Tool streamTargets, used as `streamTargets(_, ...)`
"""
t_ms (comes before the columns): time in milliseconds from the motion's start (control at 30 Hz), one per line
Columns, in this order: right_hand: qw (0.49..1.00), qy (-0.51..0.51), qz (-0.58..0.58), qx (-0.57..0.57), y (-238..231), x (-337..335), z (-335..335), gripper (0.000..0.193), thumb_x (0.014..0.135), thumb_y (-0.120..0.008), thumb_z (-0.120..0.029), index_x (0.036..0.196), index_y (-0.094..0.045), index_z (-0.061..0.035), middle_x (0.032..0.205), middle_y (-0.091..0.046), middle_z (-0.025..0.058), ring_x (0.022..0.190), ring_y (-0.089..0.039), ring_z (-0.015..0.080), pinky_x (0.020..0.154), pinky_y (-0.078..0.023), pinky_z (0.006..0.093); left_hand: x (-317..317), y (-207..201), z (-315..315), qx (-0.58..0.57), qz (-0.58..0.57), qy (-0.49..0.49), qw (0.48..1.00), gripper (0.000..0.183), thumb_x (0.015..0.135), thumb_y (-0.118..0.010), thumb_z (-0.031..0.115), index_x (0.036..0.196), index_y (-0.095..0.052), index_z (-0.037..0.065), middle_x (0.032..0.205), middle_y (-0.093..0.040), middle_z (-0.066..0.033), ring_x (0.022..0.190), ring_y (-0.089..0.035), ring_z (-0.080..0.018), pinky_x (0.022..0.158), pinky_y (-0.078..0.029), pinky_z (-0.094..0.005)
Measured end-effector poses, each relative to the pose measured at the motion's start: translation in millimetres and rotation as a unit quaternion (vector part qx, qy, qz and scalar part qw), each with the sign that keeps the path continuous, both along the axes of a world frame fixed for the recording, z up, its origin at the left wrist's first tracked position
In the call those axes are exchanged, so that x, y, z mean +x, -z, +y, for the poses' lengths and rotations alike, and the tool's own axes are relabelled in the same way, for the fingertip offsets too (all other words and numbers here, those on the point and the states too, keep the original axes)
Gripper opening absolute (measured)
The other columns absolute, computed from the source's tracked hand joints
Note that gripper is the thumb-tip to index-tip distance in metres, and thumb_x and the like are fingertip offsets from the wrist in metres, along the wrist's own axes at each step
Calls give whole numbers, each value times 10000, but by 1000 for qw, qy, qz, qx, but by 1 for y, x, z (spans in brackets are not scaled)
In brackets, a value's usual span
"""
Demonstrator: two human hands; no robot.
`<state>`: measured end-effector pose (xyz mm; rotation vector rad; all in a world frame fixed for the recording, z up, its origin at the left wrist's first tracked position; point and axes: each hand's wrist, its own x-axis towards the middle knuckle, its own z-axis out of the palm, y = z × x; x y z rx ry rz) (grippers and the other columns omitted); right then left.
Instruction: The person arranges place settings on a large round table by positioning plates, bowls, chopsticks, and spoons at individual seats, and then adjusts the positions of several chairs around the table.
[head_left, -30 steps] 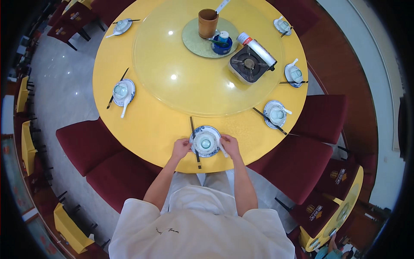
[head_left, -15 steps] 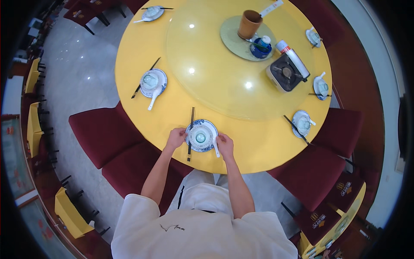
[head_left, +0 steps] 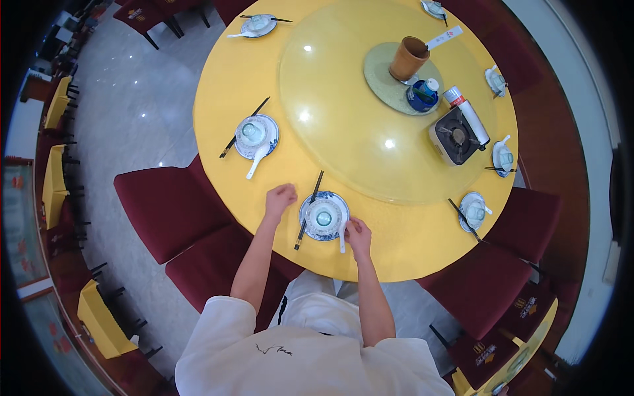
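Brown cup [head_left: 409, 61] and blue bowl [head_left: 420, 104] on 1 green disc [head_left: 383, 74], portable stove [head_left: 456, 137] nearby.

Plate [head_left: 328, 195]: round, white with blue pattern, flat on the yellow table [head_left: 389, 231] near the edge. Bowl [head_left: 339, 214]: pale, patterned, roughly centred on plate. Glass [head_left: 323, 218]: greenish, clear, inside bowl; can't tell which way up. Chopsticks [head_left: 310, 209]: dark pair, slanted across plate's left side, both ends overhanging. Spoon [head_left: 343, 239]: white, at plate's right, pointing toward the table edge.
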<state>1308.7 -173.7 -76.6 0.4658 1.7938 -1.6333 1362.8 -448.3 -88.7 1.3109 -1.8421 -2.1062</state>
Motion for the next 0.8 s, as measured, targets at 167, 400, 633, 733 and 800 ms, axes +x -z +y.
streamTargets(167, 1000, 25, 19, 1, 4, -2, 15, 294, 930, -653, -153, 1175, -635, 7, 855, -685, 94, 751, -680, 156, 644, -567, 269, -41, 27, -42, 321, 184, -352, 860, 336, 1000, -576, 155, 1235, -515, -77, 1191, -603, -201, 1110, -623, -295, 999, -547, -386)
streamTargets(400, 963, -82, 189, 173, -10, -12, 84, 262, 899, -666, -118, 1136, -662, -5, 944, -702, 98, 828, -673, 152, 762, -550, 286, -69, 40, -81, 328, 257, -421, 806, 366, 1004, -566, 182, 1223, -488, -101, 1250, -582, -207, 1199, -585, -300, 1034, -538, -369)
streamTargets(633, 964, -25, 166, 205, -6, -7, 137, 237, 903, -665, -114, 1116, -671, -8, 976, -708, 79, 864, -668, 146, 789, -545, 287, -72, 51, -84, 291, 226, -401, 839, 297, 1008, -552, 148, 1172, -510, -96, 1197, -607, -194, 1151, -618, -283, 1015, -551, -360)
streamTargets(733, 963, -14, 175, 205, -3, -5, 149, 237, 910, -664, -121, 1117, -669, -5, 980, -707, 78, 869, -666, 140, 791, -545, 285, -72, 69, -98, 284, 265, -397, 832, 232, 1016, -519, 99, 1141, -520, -97, 1126, -640, -191, 1088, -654, -283, 995, -563, -359)
streamTargets(800, 961, -4, 190, 203, 2, -3, 152, 239, 914, -664, -126, 1119, -668, -3, 976, -706, 77, 872, -665, 137, 791, -545, 283, -73, 75, -112, 282, 261, -389, 837, 222, 1018, -511, 92, 1134, -529, -97, 1158, -634, -203, 1106, -647, -286, 998, -561, -361)
